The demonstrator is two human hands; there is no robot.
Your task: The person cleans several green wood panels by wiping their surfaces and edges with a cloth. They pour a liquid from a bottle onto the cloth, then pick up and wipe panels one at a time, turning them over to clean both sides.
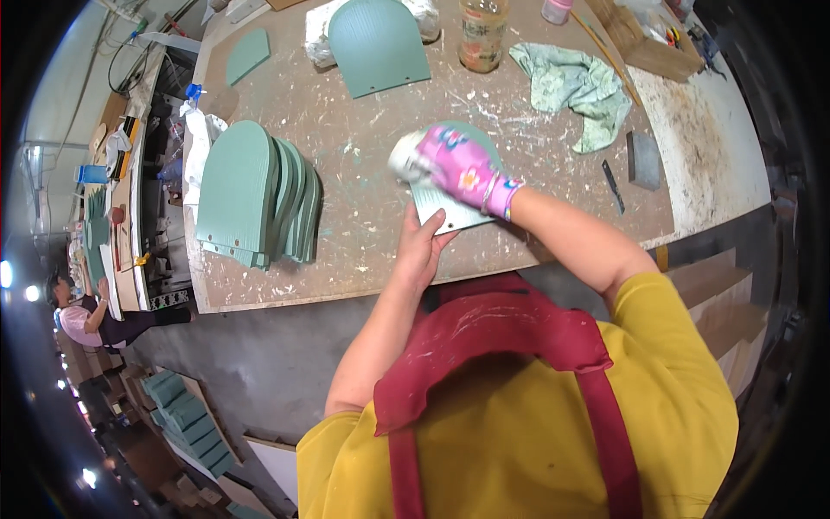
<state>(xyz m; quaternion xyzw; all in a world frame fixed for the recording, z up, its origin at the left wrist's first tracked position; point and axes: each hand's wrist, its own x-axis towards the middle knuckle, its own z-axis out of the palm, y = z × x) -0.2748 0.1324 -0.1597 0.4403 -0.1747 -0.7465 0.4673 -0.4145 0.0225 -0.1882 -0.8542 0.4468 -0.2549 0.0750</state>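
Note:
An arched, flat green panel lies near the table's front edge, partly covered by my hands. My bare left hand grips its lower left corner, with the thumb on top and the fingers at the edge. Over the panel, my right hand, in a pink flowered glove, is closed around a white wad that looks like cloth. The wad is blurred by motion and reaches the panel's left edge. To the left leans a stack of similar arched panels. Another arched panel rests against a white wrapped bundle at the back.
On the worn table are a bottle, a stained rag, a dark knife, a grey block and a small green piece. A wooden box sits back right. Another person works far left.

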